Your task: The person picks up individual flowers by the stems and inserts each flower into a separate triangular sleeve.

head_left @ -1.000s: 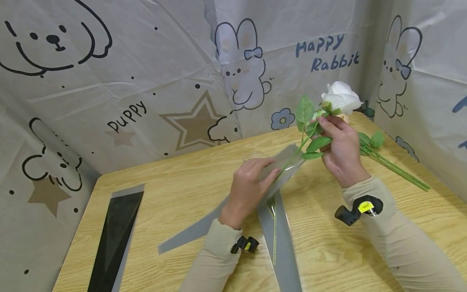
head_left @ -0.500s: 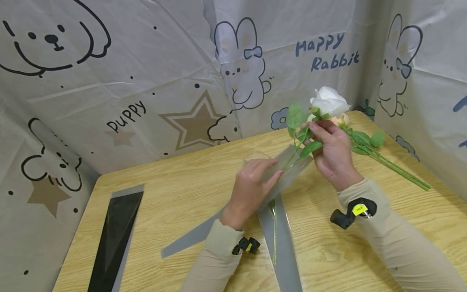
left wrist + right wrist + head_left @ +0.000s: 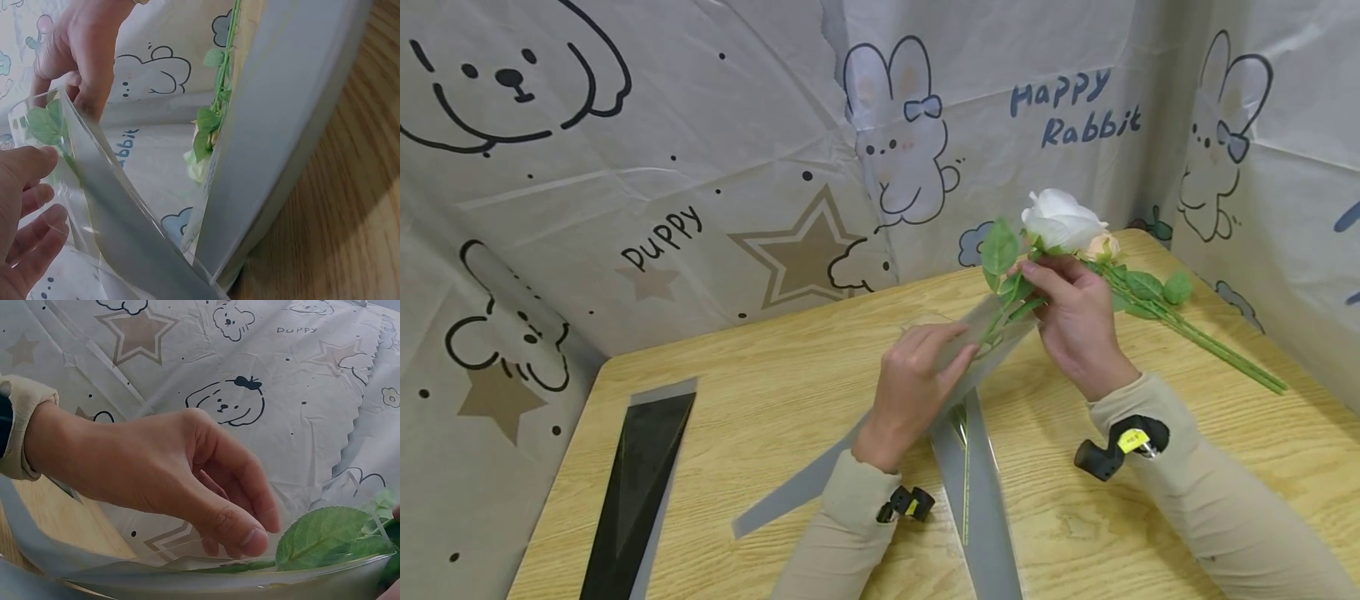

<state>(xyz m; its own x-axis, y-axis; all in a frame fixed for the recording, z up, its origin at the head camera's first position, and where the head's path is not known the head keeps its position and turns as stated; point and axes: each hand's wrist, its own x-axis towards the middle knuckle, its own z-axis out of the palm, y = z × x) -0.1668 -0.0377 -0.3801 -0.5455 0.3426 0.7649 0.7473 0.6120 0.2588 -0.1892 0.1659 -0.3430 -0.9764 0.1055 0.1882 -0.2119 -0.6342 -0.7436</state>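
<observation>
A white artificial rose (image 3: 1060, 221) with green leaves is pinched just under its bloom by my right hand (image 3: 1078, 325). Its stem slants down to the left into a clear and grey flower sleeve (image 3: 805, 483). My left hand (image 3: 910, 387) holds that sleeve near its mouth, thumb and fingers at the film's edge. In the left wrist view, a leaf (image 3: 44, 125) shows through the clear film beside my left fingertips. A green leaf (image 3: 325, 534) lies by the left thumb in the right wrist view. The stem's lower end is hidden behind my left hand.
Another grey sleeve (image 3: 985, 508) lies flat under the held one, toward the front edge. A black sleeve (image 3: 640, 467) lies on the wooden table at left. At right rests a peach rose (image 3: 1103, 247) with long green stems (image 3: 1217, 346). Printed sheeting encloses the table's sides.
My right hand has moved left and down with the white rose, and its stem and leaves sit deeper in the sleeve. My left hand has stayed nearly in place.
</observation>
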